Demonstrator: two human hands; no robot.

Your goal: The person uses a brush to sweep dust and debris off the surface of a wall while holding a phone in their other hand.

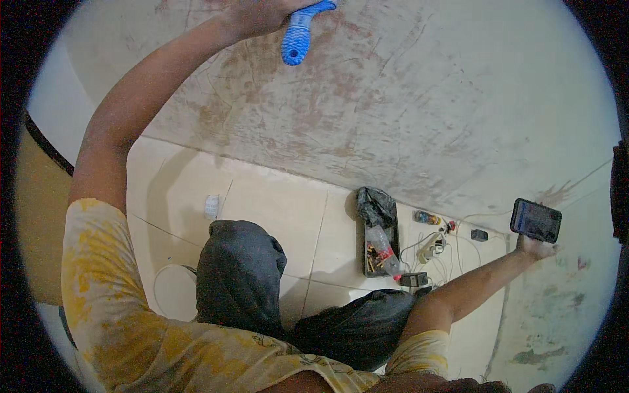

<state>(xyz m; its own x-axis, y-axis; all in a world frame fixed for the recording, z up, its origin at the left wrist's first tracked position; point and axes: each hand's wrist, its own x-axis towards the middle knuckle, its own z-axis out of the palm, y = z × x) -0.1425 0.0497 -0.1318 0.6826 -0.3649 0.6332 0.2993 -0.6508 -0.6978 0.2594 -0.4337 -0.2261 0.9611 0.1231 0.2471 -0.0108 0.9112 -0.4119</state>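
Observation:
Raised against the stained wall (341, 92), my left hand (261, 18) is closed round a tool with a blue handle (297, 40). The handle is ribbed, has a hole at its end and hangs downward. The tool's working end lies past the top edge of the picture, so its kind does not show. Stretched out to the right, my right hand (537, 247) grips a dark smartphone (537, 221) from below. The phone is held sideways near the corner of the walls, its lit screen toward me.
On the tiled floor (275, 190) stands a black tray (362, 242) with a black plastic bag (377, 202), a clear bottle (383, 252) and small items. Beside it lie cables, a power strip (432, 249) and black adapters (413, 280). A white round lid or bucket (175, 291) sits at left.

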